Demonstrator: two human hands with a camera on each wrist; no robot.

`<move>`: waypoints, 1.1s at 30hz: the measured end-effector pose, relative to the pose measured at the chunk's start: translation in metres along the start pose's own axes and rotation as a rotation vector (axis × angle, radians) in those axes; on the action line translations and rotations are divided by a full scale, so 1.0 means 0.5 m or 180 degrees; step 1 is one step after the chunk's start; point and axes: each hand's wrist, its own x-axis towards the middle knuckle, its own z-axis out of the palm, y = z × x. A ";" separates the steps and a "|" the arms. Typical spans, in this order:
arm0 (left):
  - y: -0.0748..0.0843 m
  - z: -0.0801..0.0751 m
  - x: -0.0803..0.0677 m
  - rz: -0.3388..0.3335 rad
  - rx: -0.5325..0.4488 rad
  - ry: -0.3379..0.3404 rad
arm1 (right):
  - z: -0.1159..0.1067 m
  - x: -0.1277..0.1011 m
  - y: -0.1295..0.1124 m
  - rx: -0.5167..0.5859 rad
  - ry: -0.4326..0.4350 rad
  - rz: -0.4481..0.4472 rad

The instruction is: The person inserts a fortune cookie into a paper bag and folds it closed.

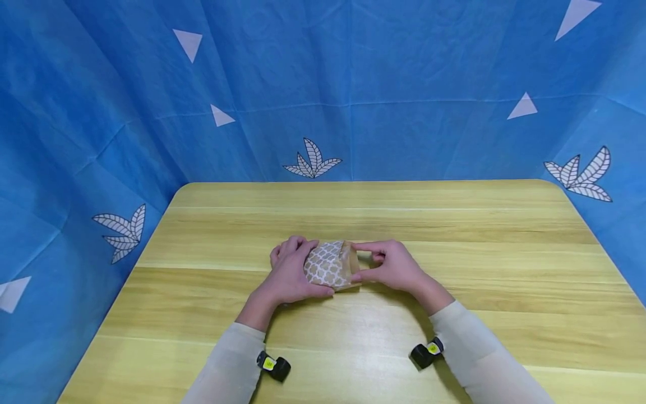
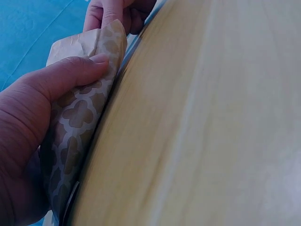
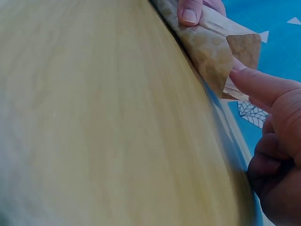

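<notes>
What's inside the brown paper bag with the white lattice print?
At the open end of the bag, only brown paper shows, with the right hand touching its edges. Anything deeper is covered; can't tell if it holds contents.

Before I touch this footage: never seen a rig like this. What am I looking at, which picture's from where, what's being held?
No robot here: one person, two bare hands. The wide picture is from a head camera looking forward and down; the other two are from cameras on the left and right wrists. The black devices by the sleeve cuffs are probably those wrist cameras.

At the wood-grain table, with a blue fabric backdrop behind, is a brown paper bag with a white lattice print. The left hand grips its body; the right hand's thumb and forefinger touch its open mouth. Whether they pinch it is unclear.
</notes>
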 end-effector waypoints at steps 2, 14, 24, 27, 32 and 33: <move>0.001 0.002 0.000 0.0004 -0.0017 0.0003 | 0.000 -0.001 0.000 -0.0024 -0.0037 0.0002; 0.003 0.005 0.001 0.0038 -0.0052 0.0046 | 0.007 0.006 -0.008 -0.0122 -0.0096 -0.0186; 0.009 0.008 0.006 0.0070 -0.0043 0.0029 | 0.024 0.020 -0.012 -0.0168 -0.0188 -0.0069; 0.010 0.008 0.006 0.0040 -0.0025 0.0020 | 0.023 0.019 -0.012 -0.0131 -0.0174 -0.0065; 0.011 0.007 0.004 -0.0015 0.0023 0.0031 | 0.020 0.014 -0.013 0.0087 -0.0104 -0.0072; 0.012 0.007 0.003 -0.0027 0.0039 0.0042 | 0.020 0.012 -0.013 0.0147 -0.0078 -0.0050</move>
